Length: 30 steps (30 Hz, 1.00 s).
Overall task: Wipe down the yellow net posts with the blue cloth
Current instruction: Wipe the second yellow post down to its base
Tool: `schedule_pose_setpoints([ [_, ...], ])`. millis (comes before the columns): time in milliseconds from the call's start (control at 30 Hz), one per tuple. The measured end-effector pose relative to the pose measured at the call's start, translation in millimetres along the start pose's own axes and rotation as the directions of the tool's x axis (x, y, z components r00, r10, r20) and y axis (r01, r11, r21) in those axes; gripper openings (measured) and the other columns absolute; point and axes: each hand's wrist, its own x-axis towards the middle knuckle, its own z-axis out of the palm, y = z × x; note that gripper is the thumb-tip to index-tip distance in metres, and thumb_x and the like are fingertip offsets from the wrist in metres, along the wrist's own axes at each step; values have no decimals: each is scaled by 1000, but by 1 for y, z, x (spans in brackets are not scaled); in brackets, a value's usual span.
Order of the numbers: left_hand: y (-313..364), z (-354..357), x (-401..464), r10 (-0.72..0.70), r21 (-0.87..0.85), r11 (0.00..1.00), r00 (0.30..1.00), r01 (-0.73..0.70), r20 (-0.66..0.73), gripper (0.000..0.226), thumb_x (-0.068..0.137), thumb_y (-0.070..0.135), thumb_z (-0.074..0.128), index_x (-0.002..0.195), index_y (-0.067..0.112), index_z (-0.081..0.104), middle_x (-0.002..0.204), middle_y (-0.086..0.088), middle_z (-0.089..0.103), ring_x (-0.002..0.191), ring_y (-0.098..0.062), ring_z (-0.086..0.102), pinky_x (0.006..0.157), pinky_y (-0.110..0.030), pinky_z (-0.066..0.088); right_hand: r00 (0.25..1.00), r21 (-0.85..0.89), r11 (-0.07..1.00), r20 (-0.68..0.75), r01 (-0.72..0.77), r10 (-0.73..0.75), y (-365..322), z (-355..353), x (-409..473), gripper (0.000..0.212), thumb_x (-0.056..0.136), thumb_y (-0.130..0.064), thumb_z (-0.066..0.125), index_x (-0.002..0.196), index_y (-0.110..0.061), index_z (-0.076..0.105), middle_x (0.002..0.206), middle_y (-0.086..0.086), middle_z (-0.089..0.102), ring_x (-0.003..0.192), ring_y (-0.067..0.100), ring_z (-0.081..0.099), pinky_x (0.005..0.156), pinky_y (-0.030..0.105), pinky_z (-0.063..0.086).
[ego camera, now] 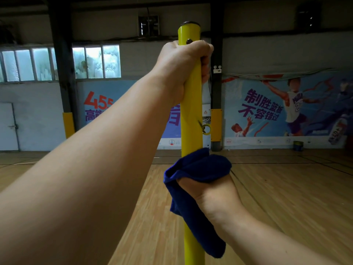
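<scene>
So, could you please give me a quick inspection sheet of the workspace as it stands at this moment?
Surface: wooden court floor, painted lines.
Job's things: yellow net post upright, dark cap on top, small ring fitting on its side; blue cloth wrapped around the post below that fitting.
Clutter: small green-and-blue box by the far wall.
Hands: left hand grips the post near its top; right hand grips the cloth against the post.
Cables: wires sagging along the far wall above the basketball mural.
Surroundings: windows, white door, padded dark columns.
</scene>
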Motion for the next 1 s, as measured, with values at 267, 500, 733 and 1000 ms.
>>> schedule_pose_setpoints([
  [267, 0, -1, -1, -2, 13, 1000, 1000, 2, 1, 12, 92, 7, 68, 90, 7, 57, 64, -3, 62, 55, -14, 62, 59, -30, 56, 997, 120, 991, -36, -61, 66, -8, 6, 22, 24, 77, 6, 79, 98, 11, 68, 66, 12, 73, 52, 16, 70, 46, 21, 51],
  [500, -3, -2, -4, 27, 22, 999, 1000, -27, 6, 15, 93, 10, 69, 99, 5, 56, 73, -6, 63, 59, -14, 64, 65, -31, 59, 999, 212, 977, -53, -2, 13, -10, 7, 28, 25, 73, 1, 85, 89, -9, 68, 61, -3, 73, 50, 6, 69, 44, 14, 50],
  [733, -37, -1, -27, -12, 126, 992, 999, 17, -45, 29, 93, 15, 70, 115, 2, 55, 75, -5, 61, 56, -12, 63, 60, -30, 57, 996, 139, 987, -7, -84, 86, 16, 9, 19, 40, 78, 18, 72, 51, -12, 68, 47, 7, 62, 43, 11, 63, 48, 24, 50],
  [1000, -55, -4, -36, -12, 149, 989, 997, 23, -74, 27, 91, 15, 71, 111, 3, 57, 63, -2, 63, 54, -16, 64, 65, -39, 61, 997, -11, 999, -60, 42, -43, 21, 1, -7, 40, 75, 12, 79, 85, -24, 67, 71, -24, 74, 69, -8, 70, 61, 8, 52],
])
